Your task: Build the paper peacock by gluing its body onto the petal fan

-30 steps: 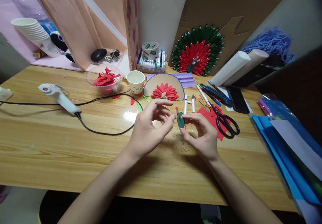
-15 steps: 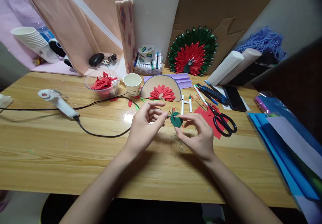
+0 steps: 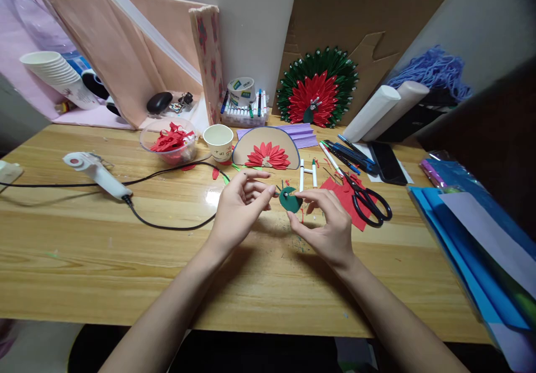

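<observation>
Above the middle of the table, my right hand (image 3: 320,219) pinches a small dark green paper bird (image 3: 290,201) between thumb and fingertips. The bird has a shiny eye dot, and thin dark strands stick up from its head. My left hand (image 3: 243,200) is at the bird's left side, thumb tip close to the fingers; whatever lies between them is too small to make out. Just behind the hands stands a tan half-round card (image 3: 266,145) edged in blue, with red petals (image 3: 268,155) fanned along its lower edge. White markers (image 3: 307,175) lie beside it in an H shape.
Black-handled scissors (image 3: 371,202) rest on red paper (image 3: 345,200) at right. A white glue gun (image 3: 98,176) with a black cable lies left. Behind are a paper cup (image 3: 218,143), a bowl of red scraps (image 3: 170,141) and a green-red peacock fan (image 3: 316,91). Blue folders (image 3: 469,250) line the right edge.
The green bird has turned in my right hand, so its rounded body and head outline show more fully. Both hands appear slightly further left along with the whole view.
</observation>
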Demonstrator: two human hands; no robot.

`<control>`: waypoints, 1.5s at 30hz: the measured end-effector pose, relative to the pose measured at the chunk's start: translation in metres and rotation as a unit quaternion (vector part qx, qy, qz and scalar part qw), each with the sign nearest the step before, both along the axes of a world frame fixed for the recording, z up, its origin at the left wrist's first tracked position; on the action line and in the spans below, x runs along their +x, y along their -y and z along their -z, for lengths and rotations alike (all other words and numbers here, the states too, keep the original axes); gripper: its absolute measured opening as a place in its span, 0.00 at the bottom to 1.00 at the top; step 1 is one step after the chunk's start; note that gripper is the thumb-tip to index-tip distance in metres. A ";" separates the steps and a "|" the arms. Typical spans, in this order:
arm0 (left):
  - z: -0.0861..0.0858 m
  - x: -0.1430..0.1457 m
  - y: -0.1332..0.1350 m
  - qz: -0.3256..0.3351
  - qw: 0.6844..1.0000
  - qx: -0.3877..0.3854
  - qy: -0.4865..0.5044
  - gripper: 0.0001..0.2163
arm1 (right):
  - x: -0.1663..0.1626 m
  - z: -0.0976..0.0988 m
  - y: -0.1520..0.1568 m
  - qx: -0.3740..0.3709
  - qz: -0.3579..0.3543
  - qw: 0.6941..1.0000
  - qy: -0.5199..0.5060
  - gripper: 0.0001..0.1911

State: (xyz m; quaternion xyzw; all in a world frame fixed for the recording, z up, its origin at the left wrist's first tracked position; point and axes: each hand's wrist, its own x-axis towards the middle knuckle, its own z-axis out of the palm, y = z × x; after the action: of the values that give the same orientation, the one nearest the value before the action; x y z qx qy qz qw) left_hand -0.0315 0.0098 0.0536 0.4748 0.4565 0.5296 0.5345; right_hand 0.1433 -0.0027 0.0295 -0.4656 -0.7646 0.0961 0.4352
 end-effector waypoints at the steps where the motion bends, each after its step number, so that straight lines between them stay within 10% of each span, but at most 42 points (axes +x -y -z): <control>1: 0.000 0.000 0.000 -0.001 1.000 0.001 0.000 0.12 | 0.000 0.000 0.000 -0.001 0.001 1.000 -0.002 0.16; 15: 0.001 0.011 0.022 0.000 0.962 0.221 -0.161 0.06 | -0.004 0.015 0.005 0.058 -0.015 0.983 -0.173 0.26; 25: -0.007 0.006 0.025 -0.005 0.903 0.379 -0.202 0.09 | 0.006 0.014 0.003 0.055 -0.061 0.968 -0.238 0.14; 45: -0.003 0.002 0.018 0.026 0.869 0.417 -0.267 0.08 | 0.012 0.011 -0.001 0.071 -0.082 0.977 -0.185 0.13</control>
State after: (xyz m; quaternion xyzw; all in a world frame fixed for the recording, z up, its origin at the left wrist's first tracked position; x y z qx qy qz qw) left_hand -0.0299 -0.0083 0.0564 0.7885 0.3057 0.5096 0.1585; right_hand 0.1553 -0.0013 0.0185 -0.3432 -0.7115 0.1610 0.5917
